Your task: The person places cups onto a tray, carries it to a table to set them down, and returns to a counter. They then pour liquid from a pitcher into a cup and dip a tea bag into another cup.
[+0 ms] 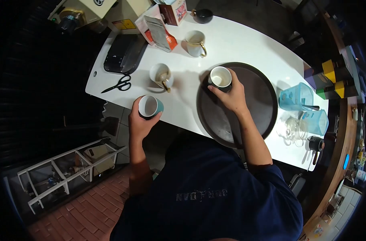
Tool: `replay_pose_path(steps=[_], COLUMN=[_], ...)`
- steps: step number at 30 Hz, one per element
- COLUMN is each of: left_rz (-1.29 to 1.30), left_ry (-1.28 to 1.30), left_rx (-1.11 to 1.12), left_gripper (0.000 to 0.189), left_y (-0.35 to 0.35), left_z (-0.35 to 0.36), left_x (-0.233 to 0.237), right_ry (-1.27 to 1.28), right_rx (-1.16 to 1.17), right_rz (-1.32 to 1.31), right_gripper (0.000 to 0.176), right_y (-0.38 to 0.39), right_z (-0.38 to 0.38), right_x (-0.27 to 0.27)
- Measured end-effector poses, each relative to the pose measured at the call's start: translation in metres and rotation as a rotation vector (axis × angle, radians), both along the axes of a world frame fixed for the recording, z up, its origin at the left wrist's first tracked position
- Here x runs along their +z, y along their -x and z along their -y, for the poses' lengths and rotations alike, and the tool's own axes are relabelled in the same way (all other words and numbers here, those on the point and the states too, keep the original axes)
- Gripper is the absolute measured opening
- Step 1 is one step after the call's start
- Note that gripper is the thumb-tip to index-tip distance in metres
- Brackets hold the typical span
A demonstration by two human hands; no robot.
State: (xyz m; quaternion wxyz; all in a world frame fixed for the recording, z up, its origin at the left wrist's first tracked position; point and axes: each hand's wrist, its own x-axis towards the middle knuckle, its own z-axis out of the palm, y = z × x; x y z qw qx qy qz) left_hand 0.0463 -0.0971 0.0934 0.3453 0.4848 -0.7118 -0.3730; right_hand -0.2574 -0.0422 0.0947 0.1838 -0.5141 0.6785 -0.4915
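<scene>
Though well apart, left hand [138, 122] in snug grip around teal cup [149, 106], right hand [234, 95] likewise around dark cup [220, 78].

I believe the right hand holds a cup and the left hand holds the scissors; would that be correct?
Not quite: the head view shows the left hand holding a cup, with the scissors lying on the white table. The right hand does hold another cup.
</scene>
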Motion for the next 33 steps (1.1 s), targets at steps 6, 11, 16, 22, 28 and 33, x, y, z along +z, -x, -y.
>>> replay_pose_path(steps=[6,11,16,22,28,33], left_rz=[0.019,0.068,0.015,0.062,0.018,-0.038], left_ry=[0.097,0.056,0.039,-0.02,0.014,-0.015], left_rx=[0.044,-0.024,-0.106,-0.172,-0.222,-0.255], left_gripper=[0.064,0.068,0.066,0.066,0.066,0.065], left_y=[-0.033,-0.042,-0.035,-0.032,-0.03,-0.022], left_z=[0.067,0.11,0.135,0.151,0.165,0.169], left_x=[-0.015,-0.031,-0.03,-0.028,-0.046,-0.046], right_ry=[-0.077,-0.187,-0.183,-0.18,-0.162,-0.12], right_rx=[0.026,-0.003,-0.046,-0.073,-0.104,-0.147], right_rz=[-0.007,0.062,0.037,0.061,0.056,0.0], right_gripper=[0.063,0.063,0.065,0.067,0.071,0.072], right_y=[-0.043,-0.065,-0.076,-0.081,-0.084,-0.083], right_z=[0.065,0.091,0.105,0.117,0.123,0.112], right_x=[-0.018,-0.024,-0.033,-0.035,-0.039,-0.045])
